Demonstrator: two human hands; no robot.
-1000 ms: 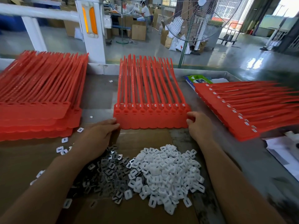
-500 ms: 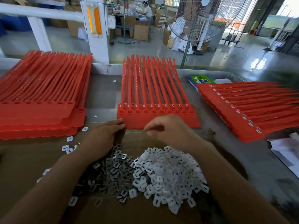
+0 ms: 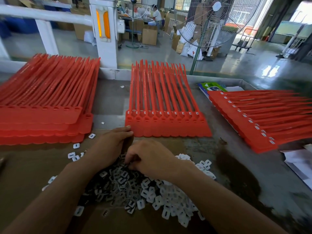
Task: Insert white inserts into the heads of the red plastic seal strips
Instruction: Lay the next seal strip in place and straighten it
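Note:
A sheet of joined red seal strips (image 3: 166, 128) lies in the middle of the table, heads toward me, with white inserts showing in the head slots. In front of it is a heap of white inserts (image 3: 168, 201) on brown cardboard (image 3: 25, 174). My left hand (image 3: 109, 147) rests palm down on the heap's far left, fingertips touching the sheet's near left corner. My right hand (image 3: 152, 158) sits beside it with fingers curled down into the heap. What those fingers hold is hidden.
A tall stack of red strip sheets (image 3: 42, 119) lies at the left and another stack (image 3: 253, 122) with inserts at the right. A green packet (image 3: 212, 86) and papers (image 3: 300, 162) sit at the right. Loose inserts (image 3: 74, 152) are scattered left. A fan (image 3: 211, 22) stands behind.
My right hand left the right corner of the middle sheet and swept left and down onto the insert heap beside my left hand. The left hand stayed in place.

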